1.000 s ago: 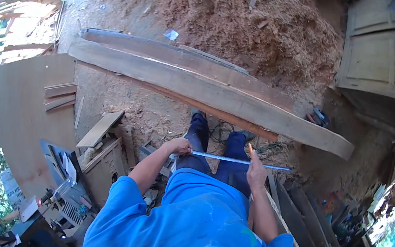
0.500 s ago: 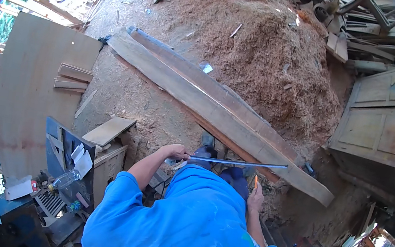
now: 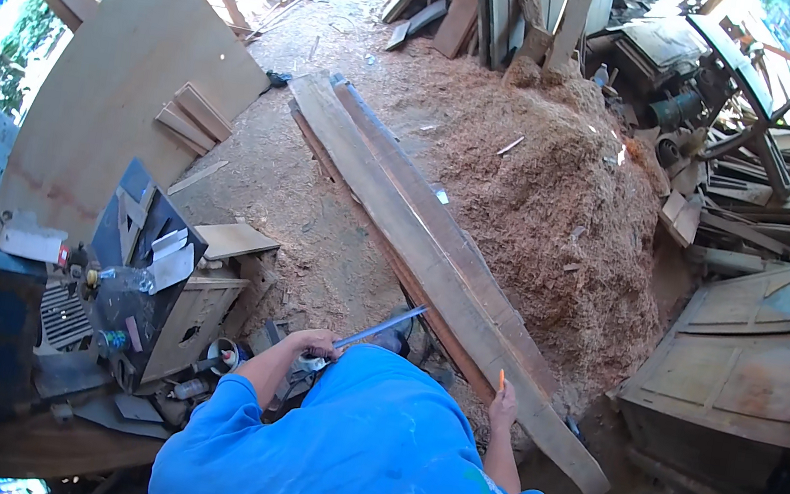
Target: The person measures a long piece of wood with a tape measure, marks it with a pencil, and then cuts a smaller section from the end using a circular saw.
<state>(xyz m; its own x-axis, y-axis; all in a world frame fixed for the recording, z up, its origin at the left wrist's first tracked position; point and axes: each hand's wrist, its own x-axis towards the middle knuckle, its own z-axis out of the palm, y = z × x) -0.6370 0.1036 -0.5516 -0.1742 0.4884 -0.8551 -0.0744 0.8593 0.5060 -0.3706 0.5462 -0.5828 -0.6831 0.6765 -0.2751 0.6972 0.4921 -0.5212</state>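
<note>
My left hand (image 3: 313,342) is closed round one end of a long, thin metal ruler (image 3: 384,325). The ruler slants up and to the right, and its far tip shows at the near edge of a long rough plank (image 3: 416,242). Whether the tip touches the wood I cannot tell. An orange pencil (image 3: 502,379) stands upright in the closed fingers of my right hand (image 3: 504,406), which is over the plank's lower right part. Beside that plank, on its far side, lies a second long board (image 3: 456,246). A reddish-brown strip of wood (image 3: 384,251) shows along the near side.
A big heap of wood shavings (image 3: 565,190) rises beyond the planks. Left are a large plywood sheet (image 3: 122,108), a short board (image 3: 236,240) and a cluttered bench with a plastic bottle (image 3: 123,279). A wooden cabinet (image 3: 752,368) stands right; scrap timber leans at the back.
My view has turned, so the planks slope more steeply. The ruler has swung from nearly level to slanting up toward the plank's edge. Both hands keep their hold.
</note>
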